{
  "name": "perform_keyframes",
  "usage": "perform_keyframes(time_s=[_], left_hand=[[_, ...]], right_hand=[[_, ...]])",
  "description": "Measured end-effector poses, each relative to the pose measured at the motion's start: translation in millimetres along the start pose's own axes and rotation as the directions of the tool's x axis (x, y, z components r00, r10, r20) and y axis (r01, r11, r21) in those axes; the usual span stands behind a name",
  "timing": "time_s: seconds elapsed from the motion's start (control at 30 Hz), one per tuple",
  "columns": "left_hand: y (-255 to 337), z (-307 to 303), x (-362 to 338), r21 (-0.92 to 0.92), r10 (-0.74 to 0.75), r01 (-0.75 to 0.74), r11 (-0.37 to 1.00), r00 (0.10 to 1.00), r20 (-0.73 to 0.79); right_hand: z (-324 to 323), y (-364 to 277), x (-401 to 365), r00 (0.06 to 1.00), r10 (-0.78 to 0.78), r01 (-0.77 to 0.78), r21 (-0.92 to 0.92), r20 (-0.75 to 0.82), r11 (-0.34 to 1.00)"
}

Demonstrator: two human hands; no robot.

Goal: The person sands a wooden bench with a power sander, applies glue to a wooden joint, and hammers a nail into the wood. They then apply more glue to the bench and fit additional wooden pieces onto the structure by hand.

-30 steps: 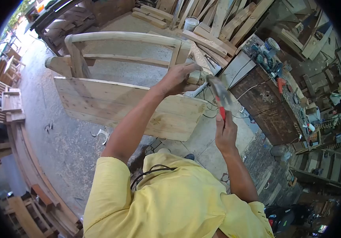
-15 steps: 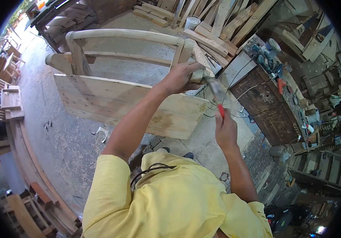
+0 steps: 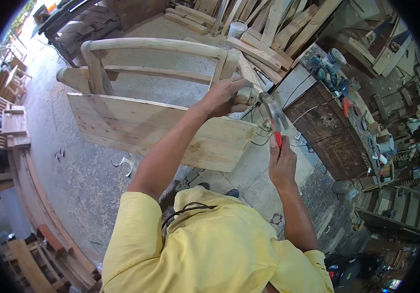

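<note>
My right hand (image 3: 283,163) is closed round the red handle of a claw hammer (image 3: 274,113), whose metal head is raised beside the end of a wooden piece (image 3: 245,95). My left hand (image 3: 222,99) grips that piece, fingers wrapped over its near end; part of it is hidden behind the hand. It appears to belong to a pale wooden furniture frame (image 3: 156,44) with a curved top rail, lying on the floor. A wide wooden panel (image 3: 161,128) stands along the frame's near side, below my left forearm. Whether a nail is at the hammered end cannot be made out.
To the right stands a cluttered wooden workbench (image 3: 324,132) with power tools and cables. Stacked boards (image 3: 273,29) and a white bucket (image 3: 237,28) are at the back. Wooden chairs (image 3: 12,117) and long planks (image 3: 36,195) line the left. Sawdust covers the floor (image 3: 92,180).
The hammer has swung a little right and down with my right hand, its head turning and drawing slightly away from the wood. My left hand has stayed in place.
</note>
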State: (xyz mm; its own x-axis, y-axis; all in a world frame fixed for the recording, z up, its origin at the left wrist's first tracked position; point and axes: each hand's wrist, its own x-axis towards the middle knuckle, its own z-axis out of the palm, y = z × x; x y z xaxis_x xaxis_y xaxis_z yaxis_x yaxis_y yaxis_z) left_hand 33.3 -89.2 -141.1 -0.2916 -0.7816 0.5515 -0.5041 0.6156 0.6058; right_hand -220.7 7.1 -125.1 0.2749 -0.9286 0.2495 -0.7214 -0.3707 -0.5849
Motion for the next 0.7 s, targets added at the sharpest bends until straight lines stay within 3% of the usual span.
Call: perform_keyframes(time_s=[0.03,0.1,0.17,0.23,0.3,0.33,0.37,0.4,0.43,0.5,0.53,0.6,0.63,0.7], left_hand=[[1,1,-1,-0.002,0.002,-0.002,1.0,1.0,0.007],[7,-3,0,-0.153,-0.169,0.179,0.972,0.983,0.073],[12,-3,3,-0.103,-0.173,0.178,0.979,0.983,0.059],[17,-3,4,-0.054,-0.184,0.186,0.981,0.982,0.047],[23,-4,5,-0.169,-0.367,0.387,0.906,0.92,0.138],[26,-3,4,-0.161,-0.369,0.39,0.907,0.918,0.147],[29,-1,2,0.057,-0.232,0.231,0.971,0.973,0.003],[34,3,1,0.292,-0.054,0.082,0.953,0.993,-0.102],[41,11,2,0.3,-0.056,0.081,0.95,0.994,-0.089],[55,30,3,0.374,-0.124,0.224,0.9,0.954,-0.272],[58,42,3,0.383,-0.136,0.23,0.895,0.957,-0.258],[61,63,6,0.429,-0.174,0.353,0.831,0.899,-0.402],[63,72,8,0.444,-0.178,0.356,0.822,0.902,-0.393],[66,86,11,0.445,-0.126,0.433,0.784,0.813,-0.568]], right_hand=[[1,2,-1,0.999,-0.015,0.016,0.043,-0.028,0.999],[-5,1,-2,0.999,0.027,-0.027,0.0,0.025,1.0],[-9,7,-3,0.995,0.064,-0.062,-0.042,0.072,0.997],[-10,27,-26,0.998,0.052,-0.054,0.101,0.018,0.993],[-4,61,-53,0.994,0.113,-0.113,0.103,0.009,0.988],[1,82,-69,0.986,0.168,-0.167,0.102,0.003,0.981],[7,106,-87,0.969,0.244,-0.245,0.096,0.023,0.965],[14,131,-107,0.947,0.319,-0.322,0.089,0.044,0.943],[20,157,-129,0.912,0.405,-0.409,0.09,0.064,0.908],[25,204,-175,0.841,0.532,-0.54,0.077,0.104,0.838],[24,228,-201,0.809,0.575,-0.585,0.062,0.123,0.809],[25,286,-255,0.744,0.644,-0.664,0.089,0.175,0.743],[18,300,-273,0.741,0.643,-0.667,0.101,0.191,0.738],[3,323,-288,0.747,0.654,-0.664,0.108,0.122,0.739]])
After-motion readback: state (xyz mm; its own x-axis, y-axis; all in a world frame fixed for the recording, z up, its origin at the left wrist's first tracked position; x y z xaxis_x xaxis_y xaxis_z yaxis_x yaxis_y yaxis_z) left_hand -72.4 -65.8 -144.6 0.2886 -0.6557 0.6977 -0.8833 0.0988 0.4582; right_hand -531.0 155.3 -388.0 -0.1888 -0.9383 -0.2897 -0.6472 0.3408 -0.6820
